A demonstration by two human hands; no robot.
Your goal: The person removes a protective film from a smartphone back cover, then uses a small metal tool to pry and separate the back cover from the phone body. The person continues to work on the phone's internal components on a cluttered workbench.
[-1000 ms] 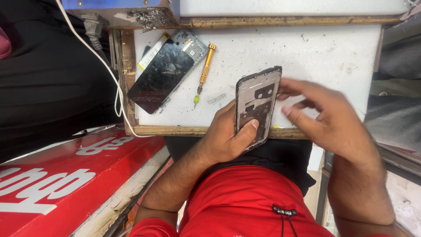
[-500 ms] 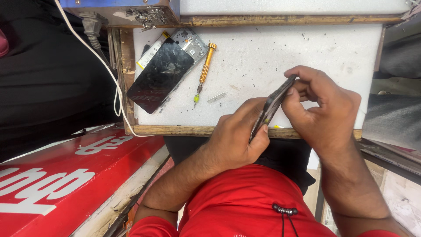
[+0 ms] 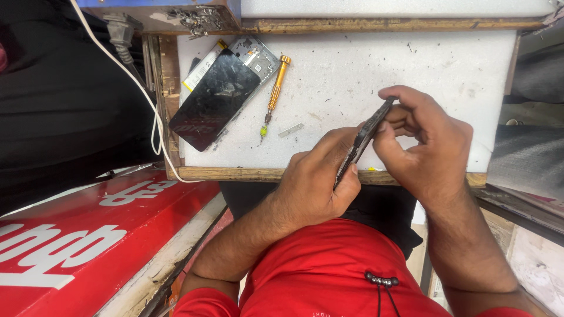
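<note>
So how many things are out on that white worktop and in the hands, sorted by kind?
Phone parts: 2, the phone frame pinched between the left hand and right hand, and the opened phone lying flat.
Screwdrivers: 1, the yellow-handled screwdriver.
Small metal strips: 1, the metal strip.
Total: 4

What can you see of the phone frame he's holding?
The phone frame is a thin, dark, flat panel seen nearly edge-on, tilted with its top end up and to the right. It is held above the front edge of the white work board. The left hand grips its lower end; the right hand pinches its upper end. Face details are hidden.
</note>
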